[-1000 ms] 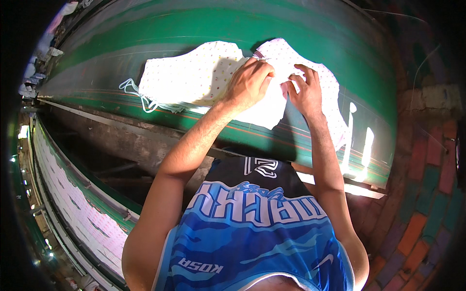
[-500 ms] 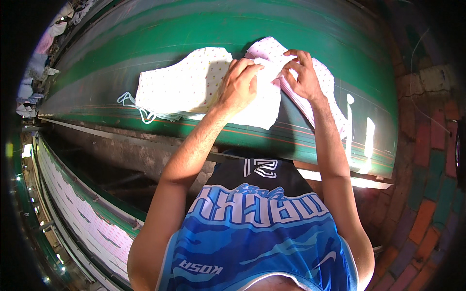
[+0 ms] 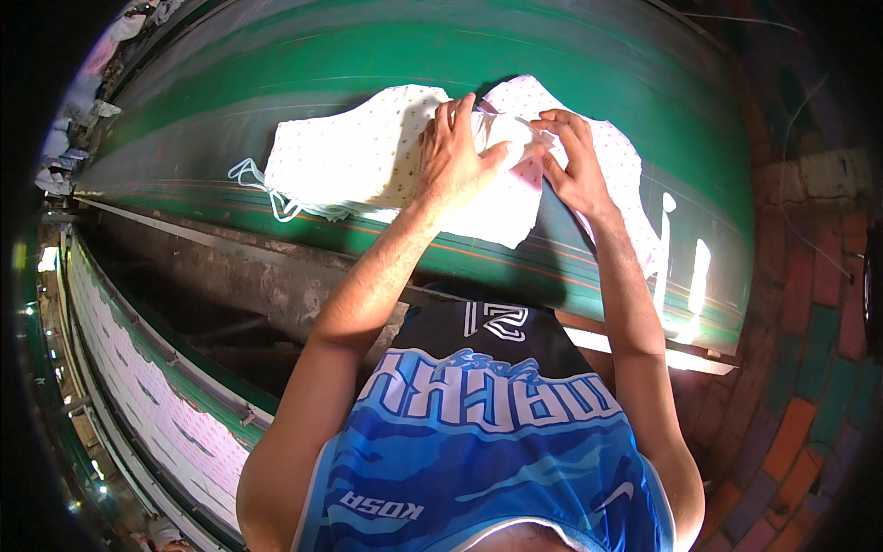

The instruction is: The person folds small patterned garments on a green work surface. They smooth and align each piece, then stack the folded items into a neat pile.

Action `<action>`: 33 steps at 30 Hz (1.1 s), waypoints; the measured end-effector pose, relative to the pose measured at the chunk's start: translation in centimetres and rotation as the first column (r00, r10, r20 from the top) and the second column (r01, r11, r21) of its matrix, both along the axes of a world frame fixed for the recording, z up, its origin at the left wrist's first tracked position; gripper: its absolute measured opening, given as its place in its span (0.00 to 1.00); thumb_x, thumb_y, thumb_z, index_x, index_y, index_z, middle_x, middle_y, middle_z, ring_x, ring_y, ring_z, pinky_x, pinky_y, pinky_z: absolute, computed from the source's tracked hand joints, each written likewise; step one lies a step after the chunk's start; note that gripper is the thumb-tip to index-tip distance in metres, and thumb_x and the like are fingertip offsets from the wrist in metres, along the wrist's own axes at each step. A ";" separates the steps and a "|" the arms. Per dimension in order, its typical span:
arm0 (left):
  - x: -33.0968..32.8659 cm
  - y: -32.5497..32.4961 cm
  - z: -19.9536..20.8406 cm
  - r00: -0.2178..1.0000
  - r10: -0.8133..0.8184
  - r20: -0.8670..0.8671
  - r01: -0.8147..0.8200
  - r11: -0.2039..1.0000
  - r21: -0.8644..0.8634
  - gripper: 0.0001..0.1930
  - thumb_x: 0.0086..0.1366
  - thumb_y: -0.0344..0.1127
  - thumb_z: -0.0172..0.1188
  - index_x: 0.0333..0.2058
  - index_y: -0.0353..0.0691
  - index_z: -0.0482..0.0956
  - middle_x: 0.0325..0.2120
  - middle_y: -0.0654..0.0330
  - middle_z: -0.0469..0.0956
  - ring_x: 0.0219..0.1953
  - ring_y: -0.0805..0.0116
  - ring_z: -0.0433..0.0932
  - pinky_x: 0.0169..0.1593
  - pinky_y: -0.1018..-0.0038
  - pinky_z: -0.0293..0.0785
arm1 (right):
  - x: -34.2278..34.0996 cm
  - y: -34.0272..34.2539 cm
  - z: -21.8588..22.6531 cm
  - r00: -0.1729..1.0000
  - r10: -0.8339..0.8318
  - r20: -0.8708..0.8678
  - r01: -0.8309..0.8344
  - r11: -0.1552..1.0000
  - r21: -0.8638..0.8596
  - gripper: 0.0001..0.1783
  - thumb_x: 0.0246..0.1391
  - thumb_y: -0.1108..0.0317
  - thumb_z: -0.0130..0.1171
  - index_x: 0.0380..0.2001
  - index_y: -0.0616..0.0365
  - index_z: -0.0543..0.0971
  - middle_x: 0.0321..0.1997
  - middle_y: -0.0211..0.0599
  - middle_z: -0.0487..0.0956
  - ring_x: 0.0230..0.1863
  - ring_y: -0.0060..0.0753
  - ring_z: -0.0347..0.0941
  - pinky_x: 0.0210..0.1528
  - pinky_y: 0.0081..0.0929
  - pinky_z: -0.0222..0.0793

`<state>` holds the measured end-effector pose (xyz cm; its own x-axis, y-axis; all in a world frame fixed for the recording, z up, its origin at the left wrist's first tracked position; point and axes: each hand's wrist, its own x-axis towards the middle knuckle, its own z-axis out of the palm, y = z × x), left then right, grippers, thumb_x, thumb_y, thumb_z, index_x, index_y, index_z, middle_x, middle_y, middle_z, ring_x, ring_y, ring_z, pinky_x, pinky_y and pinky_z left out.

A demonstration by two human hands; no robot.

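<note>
The left hand [image 3: 452, 161] rests at twelve o'clock of the view, on the white dotted cloth [image 3: 345, 156], its thumb spread wide from the fingers. At three o'clock from it, the right hand [image 3: 581, 177] has bent fingers near a bright cloth fold [image 3: 509, 134]; I cannot tell if they pinch it. Pink cloth [image 3: 624, 156] lies at their two o'clock, on the green table [image 3: 598, 64].

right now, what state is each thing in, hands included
green table, streaked with sunlight
white dotted cloth, lying flat, partly sunlit
pinkish dotted cloth, lying on the table, partly hidden
pale blue ties, loose, looped
left hand, open, thumb spread
right hand, fingers bent, grip unclear
blue jersey, worn
</note>
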<state>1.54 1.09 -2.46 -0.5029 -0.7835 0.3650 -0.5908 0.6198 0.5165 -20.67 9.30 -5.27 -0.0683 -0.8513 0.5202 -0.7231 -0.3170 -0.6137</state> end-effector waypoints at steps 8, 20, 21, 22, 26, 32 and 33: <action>-0.6 0.4 1.8 0.992 -0.073 -0.105 0.079 0.996 0.048 0.50 0.63 0.41 0.77 0.76 0.36 0.57 0.65 0.38 0.67 0.69 0.36 0.68 0.69 0.47 0.72 | 0.2 -4.0 3.1 0.939 0.326 -0.112 -0.281 0.913 0.297 0.67 0.42 0.70 0.82 0.83 0.52 0.54 0.80 0.57 0.66 0.80 0.60 0.60 0.82 0.55 0.62; 6.5 5.8 -1.8 0.928 -0.359 -0.100 0.275 0.841 -0.465 0.33 0.60 0.31 0.76 0.65 0.44 0.78 0.61 0.52 0.72 0.63 0.47 0.75 0.66 0.51 0.75 | 0.9 -1.4 4.6 0.761 0.443 -0.474 -0.459 0.884 0.090 0.39 0.41 0.75 0.76 0.62 0.49 0.83 0.49 0.38 0.82 0.56 0.50 0.80 0.66 0.43 0.77; 7.5 6.0 -2.0 0.944 -0.303 -0.130 0.216 0.866 -0.451 0.36 0.58 0.32 0.79 0.66 0.42 0.77 0.63 0.51 0.71 0.64 0.43 0.74 0.67 0.49 0.74 | 0.9 -1.1 4.6 0.786 0.438 -0.437 -0.440 0.892 0.102 0.36 0.41 0.75 0.77 0.59 0.51 0.84 0.50 0.38 0.81 0.57 0.48 0.79 0.65 0.42 0.77; 8.2 5.5 -1.7 0.969 -0.232 -0.082 0.177 0.889 -0.422 0.45 0.52 0.37 0.84 0.68 0.42 0.73 0.66 0.49 0.68 0.67 0.37 0.70 0.71 0.43 0.69 | 0.9 -0.7 4.4 0.816 0.421 -0.397 -0.412 0.904 0.112 0.32 0.41 0.74 0.77 0.55 0.52 0.86 0.50 0.37 0.81 0.57 0.47 0.79 0.65 0.41 0.78; 10.3 3.4 -1.5 0.993 -0.112 0.045 0.121 0.945 -0.305 0.48 0.52 0.43 0.84 0.69 0.37 0.71 0.68 0.46 0.70 0.73 0.42 0.68 0.80 0.39 0.53 | 0.5 -2.6 5.6 0.830 0.469 -0.301 -0.456 0.882 0.117 0.30 0.43 0.71 0.79 0.54 0.56 0.86 0.52 0.39 0.80 0.60 0.43 0.77 0.63 0.39 0.79; 11.7 1.2 -2.6 0.996 -0.086 -0.016 0.080 0.971 -0.224 0.46 0.55 0.40 0.82 0.70 0.37 0.71 0.61 0.44 0.79 0.65 0.43 0.77 0.77 0.49 0.64 | -0.8 -7.0 9.1 0.843 0.527 -0.107 -0.495 0.838 0.230 0.20 0.58 0.72 0.76 0.53 0.60 0.84 0.55 0.41 0.84 0.60 0.44 0.81 0.62 0.41 0.81; 12.0 1.1 -2.9 0.995 -0.084 -0.047 0.073 0.975 -0.211 0.44 0.56 0.39 0.81 0.69 0.37 0.71 0.60 0.45 0.79 0.64 0.44 0.77 0.77 0.49 0.65 | -0.8 -7.6 9.4 0.844 0.531 -0.072 -0.496 0.825 0.271 0.18 0.61 0.72 0.75 0.53 0.60 0.84 0.55 0.42 0.85 0.59 0.44 0.82 0.62 0.42 0.81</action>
